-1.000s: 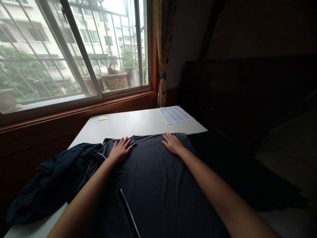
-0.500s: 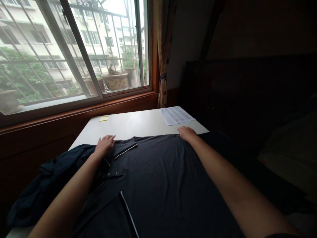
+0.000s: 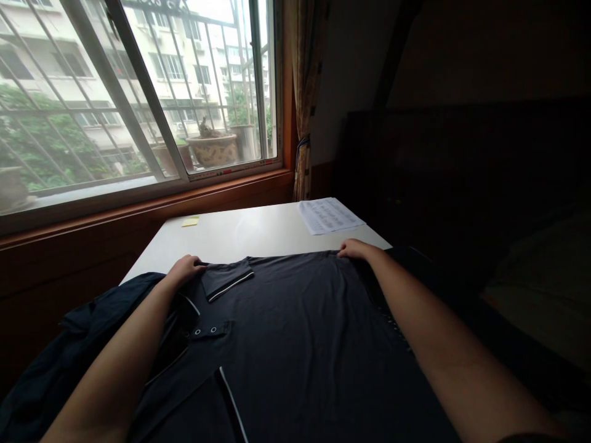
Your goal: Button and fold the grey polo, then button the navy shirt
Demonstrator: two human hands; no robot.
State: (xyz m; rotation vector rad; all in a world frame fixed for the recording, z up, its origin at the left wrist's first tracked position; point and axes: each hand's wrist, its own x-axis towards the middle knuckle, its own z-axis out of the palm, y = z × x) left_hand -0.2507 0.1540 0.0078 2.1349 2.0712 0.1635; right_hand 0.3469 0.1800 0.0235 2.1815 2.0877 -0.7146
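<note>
A dark polo shirt (image 3: 286, 332) with white-edged sleeves and a buttoned placket lies spread over the white table (image 3: 249, 231), its collar to the left. At the far left corner of the shirt, by the shoulder, my left hand (image 3: 186, 269) is closed on the fabric. My right hand (image 3: 353, 248) pinches the far edge near the hem on the right. Between the two hands the far edge runs almost straight, with soft creases below it. Next to my left forearm lies a bunched dark blue garment (image 3: 106, 314).
Printed sheets (image 3: 330, 215) lie at the table's far right corner, and a yellow sticky note (image 3: 190, 221) at the far left. Behind the table stand a barred window (image 3: 138, 92) and a tied curtain (image 3: 303, 147). The right side is very dark.
Both hands have closed on the shirt's far edge; their fingers were lying more outstretched on it before. My left hand has shifted slightly left, and the collar end has shifted left too.
</note>
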